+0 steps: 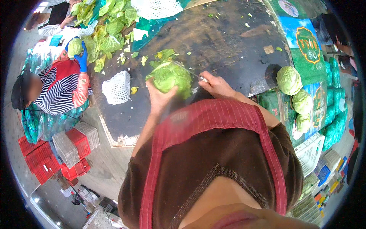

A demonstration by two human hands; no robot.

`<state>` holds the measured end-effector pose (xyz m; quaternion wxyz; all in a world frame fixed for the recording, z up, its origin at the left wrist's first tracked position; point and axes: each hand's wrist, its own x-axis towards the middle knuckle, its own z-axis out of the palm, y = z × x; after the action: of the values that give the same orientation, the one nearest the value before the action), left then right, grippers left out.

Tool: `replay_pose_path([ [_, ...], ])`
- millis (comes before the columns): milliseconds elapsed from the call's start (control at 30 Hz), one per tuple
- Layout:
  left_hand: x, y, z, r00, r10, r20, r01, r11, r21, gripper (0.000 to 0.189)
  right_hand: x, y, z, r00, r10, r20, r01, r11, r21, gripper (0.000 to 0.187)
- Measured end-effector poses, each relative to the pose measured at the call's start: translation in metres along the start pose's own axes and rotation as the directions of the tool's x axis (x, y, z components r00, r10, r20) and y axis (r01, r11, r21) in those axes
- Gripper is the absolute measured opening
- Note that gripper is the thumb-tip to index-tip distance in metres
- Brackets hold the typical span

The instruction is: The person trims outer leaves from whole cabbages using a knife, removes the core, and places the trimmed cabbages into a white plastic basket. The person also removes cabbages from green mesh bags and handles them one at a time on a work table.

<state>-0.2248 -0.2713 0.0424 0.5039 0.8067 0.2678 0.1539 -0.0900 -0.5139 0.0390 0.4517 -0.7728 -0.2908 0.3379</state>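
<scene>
A green cabbage (173,76) rests on the dark tabletop in front of me, with my left hand (161,93) gripping its near side, thumb and fingers spread around it. My right hand (216,84) is closed on the handle of a knife (187,68), whose thin blade reaches left to the cabbage's upper edge. Loose outer leaves (165,54) lie just beyond the cabbage. To the left stands a crumpled white foam net (116,88), with a yellow leaf scrap (134,90) beside it.
Trimmed leaves (110,37) are heaped at the far left. A co-worker in blue gloves (83,58) holds another cabbage (75,48) there. Several cabbages (288,80) line the right side, near a white plastic crate (310,156). Red crates (43,163) stand on the floor at left.
</scene>
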Motion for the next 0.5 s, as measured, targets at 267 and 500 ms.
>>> replay_pose_path([
  [267,0.003,-0.006,0.007,0.999,-0.046,-0.001,0.046,0.999,-0.007,0.103,0.017,-0.01,0.006,0.999,-0.034,0.014,0.035,0.991,-0.13,0.022],
  [500,0.006,-0.001,0.002,0.995,-0.07,0.065,0.065,0.995,0.076,0.101,0.023,-0.02,0.007,0.981,0.183,0.071,-0.169,0.971,-0.17,0.024],
])
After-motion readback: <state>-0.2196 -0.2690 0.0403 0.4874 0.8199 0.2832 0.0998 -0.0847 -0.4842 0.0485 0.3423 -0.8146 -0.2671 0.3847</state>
